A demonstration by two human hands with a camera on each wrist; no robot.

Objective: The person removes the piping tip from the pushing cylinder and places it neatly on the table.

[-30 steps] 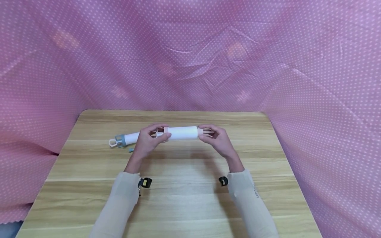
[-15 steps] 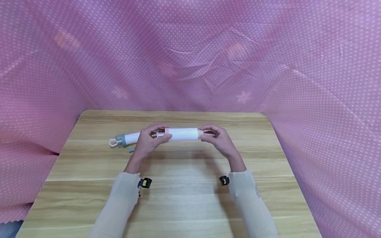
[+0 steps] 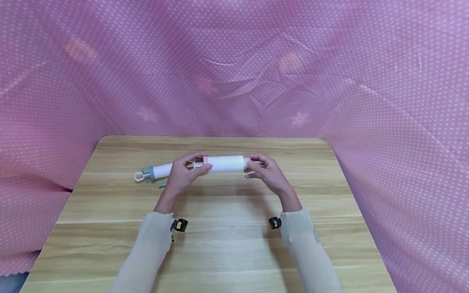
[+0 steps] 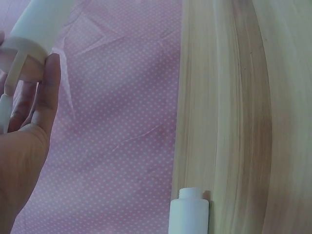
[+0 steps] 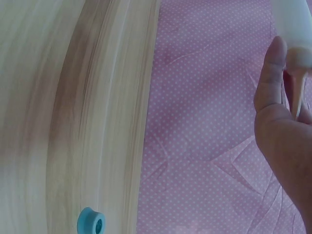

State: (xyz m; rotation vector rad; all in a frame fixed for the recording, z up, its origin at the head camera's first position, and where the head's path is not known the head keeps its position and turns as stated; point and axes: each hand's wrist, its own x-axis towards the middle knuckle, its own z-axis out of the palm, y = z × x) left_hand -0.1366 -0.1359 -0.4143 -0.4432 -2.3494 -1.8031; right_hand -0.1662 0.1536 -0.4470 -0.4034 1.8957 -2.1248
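Note:
A white hand pump point(image 3: 225, 163) with a pale pink collar point(image 3: 205, 160) and a pale pink tapered nozzle point(image 5: 298, 61) lies level between my hands, above the table. My left hand point(image 3: 181, 173) grips the collar end, thumb in front and fingers behind; a white handle point(image 4: 5, 112) sticks out there towards the palm. At the other end my right hand point(image 3: 269, 173) pinches the nozzle between thumb and fingers, partly hiding it. Behind my left hand a second white pump point(image 3: 162, 170) with a blue-grey collar lies on the table, its bare neck point(image 4: 190, 193) showing in the left wrist view.
On the wooden table point(image 3: 227, 244), near my left wrist, lies a small teal nozzle point(image 5: 91, 222). Pink dotted cloth point(image 3: 234, 81) hangs behind the table and along both sides. Each sleeve cuff carries a small black camera point(image 3: 180, 225).
My right thumb and fingers have shifted around the nozzle, the thumb now higher over it. The left hand keeps its grip, and the pump stays almost in place.

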